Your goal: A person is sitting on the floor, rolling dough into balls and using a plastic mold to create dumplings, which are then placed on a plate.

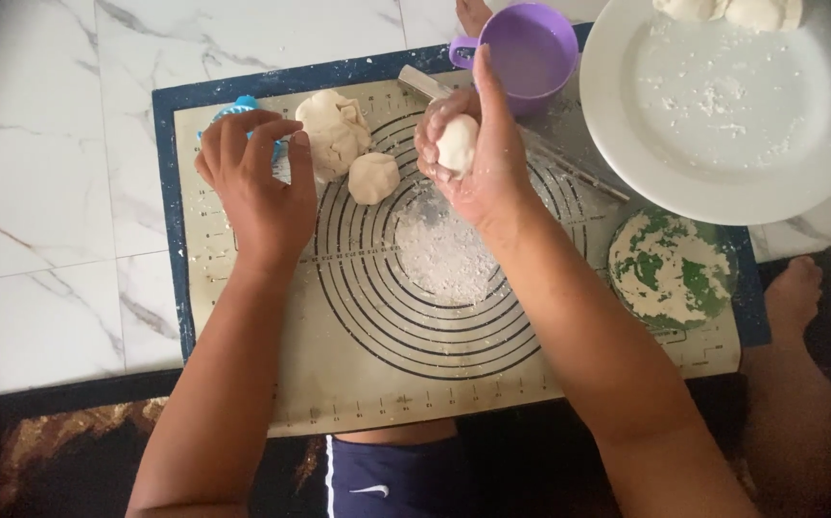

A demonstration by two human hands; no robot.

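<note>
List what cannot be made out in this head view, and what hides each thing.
- Blue object: mostly covered by the left hand; its kind is unclear.
- Dough ball: partly wrapped by the right hand, so its full shape is hidden.
- Dough pieces on the white plate: cut off by the top edge.
- Rolling pin: its middle is hidden behind the right hand.

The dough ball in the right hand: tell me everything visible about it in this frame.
The dough ball is a small, smooth, off-white lump, roughly egg-shaped and matte like floured dough. It sits cupped in the right hand, whose curled fingers wrap its left side and whose palm backs it, so only its front face shows. It is held above the baking mat, over the floured centre of the printed rings, and is apart from the two dough pieces lying on the mat nearby. The left hand does not touch it.
</note>
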